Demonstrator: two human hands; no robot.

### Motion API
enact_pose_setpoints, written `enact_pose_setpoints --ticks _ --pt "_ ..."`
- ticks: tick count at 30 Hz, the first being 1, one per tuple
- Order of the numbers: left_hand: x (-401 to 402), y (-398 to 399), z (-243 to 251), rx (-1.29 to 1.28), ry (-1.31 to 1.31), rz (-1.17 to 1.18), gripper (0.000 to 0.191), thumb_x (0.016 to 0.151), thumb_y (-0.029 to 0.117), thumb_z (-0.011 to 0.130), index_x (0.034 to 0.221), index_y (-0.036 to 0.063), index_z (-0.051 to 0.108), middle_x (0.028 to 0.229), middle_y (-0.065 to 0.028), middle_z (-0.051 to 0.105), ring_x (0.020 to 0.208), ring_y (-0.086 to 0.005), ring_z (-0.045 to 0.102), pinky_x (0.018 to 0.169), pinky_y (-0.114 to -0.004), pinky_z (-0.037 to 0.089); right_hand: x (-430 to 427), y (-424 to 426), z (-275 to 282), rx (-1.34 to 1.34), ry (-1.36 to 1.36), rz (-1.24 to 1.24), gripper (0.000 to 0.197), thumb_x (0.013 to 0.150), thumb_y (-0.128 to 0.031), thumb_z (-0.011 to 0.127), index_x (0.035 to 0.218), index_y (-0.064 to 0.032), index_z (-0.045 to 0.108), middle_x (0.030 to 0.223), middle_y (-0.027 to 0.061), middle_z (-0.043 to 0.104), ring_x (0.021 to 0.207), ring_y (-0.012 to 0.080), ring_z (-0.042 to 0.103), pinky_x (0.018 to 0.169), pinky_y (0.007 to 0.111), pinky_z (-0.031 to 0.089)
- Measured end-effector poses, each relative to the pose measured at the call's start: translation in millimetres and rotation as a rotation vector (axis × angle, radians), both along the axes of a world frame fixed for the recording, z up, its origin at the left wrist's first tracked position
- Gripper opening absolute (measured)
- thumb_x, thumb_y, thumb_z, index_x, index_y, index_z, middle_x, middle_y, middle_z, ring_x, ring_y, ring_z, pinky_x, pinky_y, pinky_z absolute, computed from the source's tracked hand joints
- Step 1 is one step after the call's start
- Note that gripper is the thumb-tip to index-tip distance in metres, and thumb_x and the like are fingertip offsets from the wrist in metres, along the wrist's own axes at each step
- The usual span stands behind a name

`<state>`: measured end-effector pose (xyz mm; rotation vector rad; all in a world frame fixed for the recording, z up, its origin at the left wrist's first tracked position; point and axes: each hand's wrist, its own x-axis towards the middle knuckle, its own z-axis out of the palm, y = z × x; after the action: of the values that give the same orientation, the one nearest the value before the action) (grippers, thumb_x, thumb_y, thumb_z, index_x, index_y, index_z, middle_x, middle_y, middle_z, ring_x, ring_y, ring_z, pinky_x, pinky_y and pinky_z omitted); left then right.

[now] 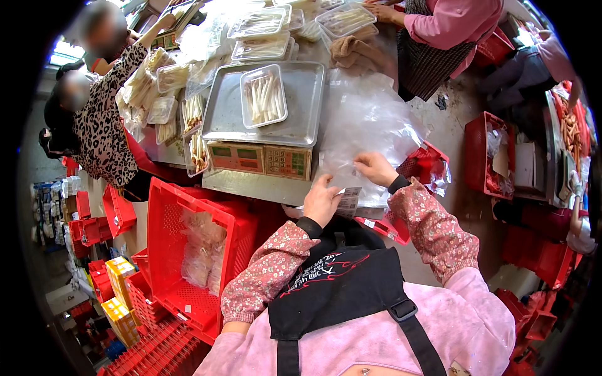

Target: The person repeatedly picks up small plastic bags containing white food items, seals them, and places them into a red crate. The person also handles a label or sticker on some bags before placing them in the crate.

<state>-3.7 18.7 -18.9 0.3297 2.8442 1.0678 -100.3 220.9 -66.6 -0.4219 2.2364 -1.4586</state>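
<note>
My left hand (322,201) is shut on a strip of printed labels (349,202) at the table's near edge. To its right, my right hand (375,168) hovers over or touches a stack of clear plastic bags (367,117); its thumb and fingertips are close together, and whether they pinch anything is too small to tell. Beyond my left hand stands a digital scale (261,159) with a metal tray (305,103) on top. On that tray lies a clear plastic container of pale, slender stalks (264,96).
More stalk-filled containers (261,23) are piled at the back, near a brown cloth (355,52). A red plastic crate (164,244) holding bagged packs stands below the table at left. A person in leopard print (106,117) is at left, another in pink (451,23) across at right.
</note>
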Motion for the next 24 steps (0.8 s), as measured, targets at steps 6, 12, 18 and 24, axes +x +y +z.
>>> enact_pose_setpoints --ticks 6,12,18,24 --pt "-13.1 -1.2 -2.0 0.005 0.003 -0.049 0.016 0.079 0.019 0.066 0.087 0.0062 0.070 0.118 -0.0123 0.057 0.097 -0.0306 0.058 0.080 -0.038 0.048 4.3 1.1 12.0 -0.105 -0.114 0.055 0.019 0.087 -0.014 0.059 0.092 0.0034 0.063 0.072 0.0083 0.064 0.066 0.0108 0.055 0.063 0.028 0.046" --pt "-26.6 -0.2 -9.5 0.051 -0.068 -0.020 0.018 0.079 0.022 0.067 0.086 0.0054 0.070 0.111 -0.0133 0.060 0.089 -0.0308 0.060 0.075 -0.039 0.049 3.9 0.2 18.4 -0.156 -0.198 0.099 0.018 0.089 -0.013 0.058 0.093 0.0034 0.063 0.077 0.0042 0.064 0.071 0.0080 0.054 0.067 0.025 0.046" --pt "-30.7 -2.2 -9.0 0.078 0.028 -0.058 0.018 0.079 0.022 0.066 0.086 0.0060 0.070 0.104 -0.0117 0.061 0.087 -0.0295 0.061 0.073 -0.038 0.049 -3.1 0.6 24.2 -0.214 -0.236 0.114 0.017 0.090 -0.013 0.058 0.095 0.0030 0.063 0.080 0.0018 0.064 0.073 0.0070 0.053 0.069 0.024 0.045" --pt "-37.1 0.2 1.0 0.028 0.030 -0.090 0.016 0.081 0.018 0.063 0.087 0.0034 0.068 0.101 -0.0087 0.062 0.088 -0.0290 0.061 0.073 -0.037 0.049 -6.9 1.2 25.3 -0.211 -0.178 0.078 0.017 0.088 -0.012 0.058 0.094 0.0033 0.063 0.078 0.0029 0.064 0.073 0.0076 0.054 0.069 0.025 0.046"
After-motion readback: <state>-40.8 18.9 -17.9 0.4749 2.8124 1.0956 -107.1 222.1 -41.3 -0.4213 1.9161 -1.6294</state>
